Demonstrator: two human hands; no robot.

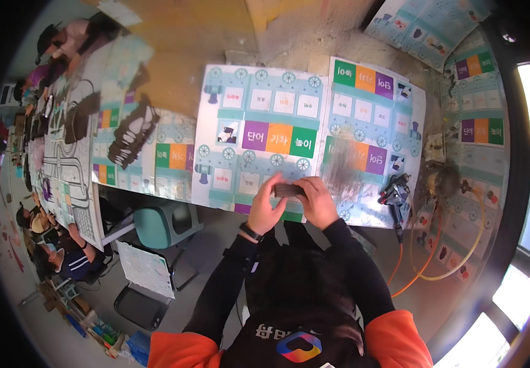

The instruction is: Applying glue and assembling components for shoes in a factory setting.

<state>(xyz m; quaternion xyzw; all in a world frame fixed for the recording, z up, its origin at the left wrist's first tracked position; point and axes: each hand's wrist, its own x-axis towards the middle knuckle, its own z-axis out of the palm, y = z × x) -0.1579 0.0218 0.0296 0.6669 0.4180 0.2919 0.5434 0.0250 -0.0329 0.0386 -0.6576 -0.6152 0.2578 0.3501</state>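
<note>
A small dark brown oblong piece (289, 191) is held between my two hands, low over the near edge of the printed sheets. My left hand (265, 207) has its thumb and fingers closed at the left end of it. The other end is gripped by my right hand (318, 203), with the fingers curled over it. Its exact kind and material I cannot make out. Under and beyond the hands lies a white sheet (265, 92) printed with wheels, small cards and purple, orange and green blocks. A similar sheet (415, 98) adjoins it on the right.
At right, a black spray-gun-like tool (395, 195) rests on the sheets, with an orange hose (398, 264) hanging down. Left lies a pile of dark brown pieces (133, 136). Below the table edge stand a green chair (154, 226) and a black seat (140, 306). Other people sit far left.
</note>
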